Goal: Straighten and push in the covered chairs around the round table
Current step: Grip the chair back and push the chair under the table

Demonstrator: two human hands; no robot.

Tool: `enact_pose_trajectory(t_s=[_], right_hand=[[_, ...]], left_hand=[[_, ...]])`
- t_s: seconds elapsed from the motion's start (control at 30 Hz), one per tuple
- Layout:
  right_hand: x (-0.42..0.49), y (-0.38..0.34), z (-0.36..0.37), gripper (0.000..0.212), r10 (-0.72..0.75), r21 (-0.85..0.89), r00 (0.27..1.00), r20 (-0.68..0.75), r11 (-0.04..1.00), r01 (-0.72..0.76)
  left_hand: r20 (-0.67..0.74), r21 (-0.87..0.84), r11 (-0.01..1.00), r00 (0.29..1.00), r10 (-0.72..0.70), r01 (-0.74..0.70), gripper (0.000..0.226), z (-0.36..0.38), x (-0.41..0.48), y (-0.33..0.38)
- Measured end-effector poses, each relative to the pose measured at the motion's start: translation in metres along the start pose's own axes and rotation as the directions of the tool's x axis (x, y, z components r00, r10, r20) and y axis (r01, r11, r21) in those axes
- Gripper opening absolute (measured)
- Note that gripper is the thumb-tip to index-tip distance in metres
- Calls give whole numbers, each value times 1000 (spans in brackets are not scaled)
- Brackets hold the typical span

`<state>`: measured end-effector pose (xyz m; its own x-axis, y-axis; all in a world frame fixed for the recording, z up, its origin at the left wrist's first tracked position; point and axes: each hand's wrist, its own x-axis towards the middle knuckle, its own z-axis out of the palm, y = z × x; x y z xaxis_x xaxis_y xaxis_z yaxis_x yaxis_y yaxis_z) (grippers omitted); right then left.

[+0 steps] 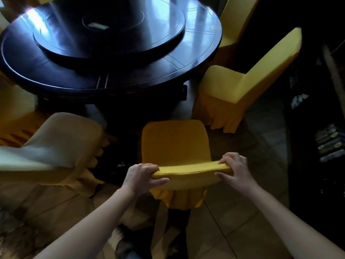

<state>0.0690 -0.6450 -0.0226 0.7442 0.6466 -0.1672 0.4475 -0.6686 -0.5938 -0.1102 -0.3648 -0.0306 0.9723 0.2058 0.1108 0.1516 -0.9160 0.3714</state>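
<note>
Yellow-covered chair is standing short of the round bench. Both hands, left and right, are gripping its backrest corners; loose fabric is probably slipping, frame rigid.

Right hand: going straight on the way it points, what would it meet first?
The right hand grips the chair's backrest; beyond that, its line crosses the seat toward the near edge of the round table, probably the first obstacle, though depth is unclear.
</note>
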Motion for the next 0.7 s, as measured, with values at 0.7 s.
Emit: enact_pose_trajectory(t_s=[0.7], right_hand=[[162, -22, -31, 35, -51, 40, 993, 105, 998, 47]], left_hand=[[-208, 65, 987, 970, -128, 144, 66, 0, 90, -54]])
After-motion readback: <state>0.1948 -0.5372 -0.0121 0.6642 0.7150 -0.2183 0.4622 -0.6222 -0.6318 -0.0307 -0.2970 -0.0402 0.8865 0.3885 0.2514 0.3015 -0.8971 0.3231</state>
